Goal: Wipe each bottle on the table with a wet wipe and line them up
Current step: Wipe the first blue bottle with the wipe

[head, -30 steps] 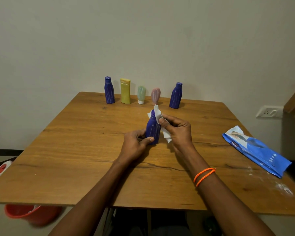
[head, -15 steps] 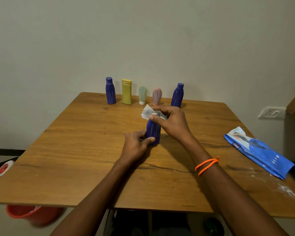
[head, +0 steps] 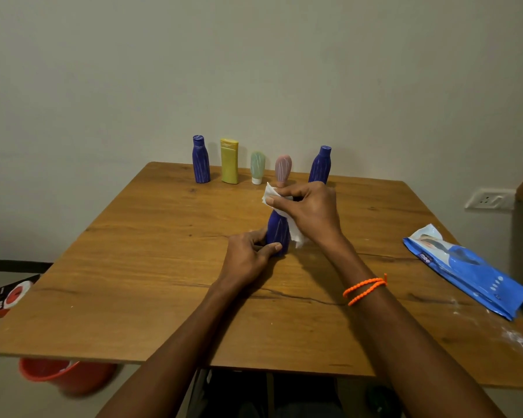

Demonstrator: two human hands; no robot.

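A dark blue bottle (head: 277, 233) stands upright mid-table. My left hand (head: 247, 257) grips its base with thumb and fingers. My right hand (head: 311, 211) holds a white wet wipe (head: 271, 194) wrapped over the bottle's top and down its right side, hiding the cap. Along the far edge stand a blue bottle (head: 201, 159), a yellow bottle (head: 229, 161), a pale green tube (head: 257, 167), a pink tube (head: 282, 169) and another blue bottle (head: 320, 165), partly behind my right hand.
A blue wet-wipe pack (head: 465, 271) lies at the right of the wooden table (head: 133, 267), with white specks near the right front corner. An orange bucket (head: 64, 377) sits on the floor under the left front edge. A wall socket (head: 489, 199) is at the right.
My right hand has moved with the wipe from the bottle's right side up over its top. The left hand keeps its hold on the base.
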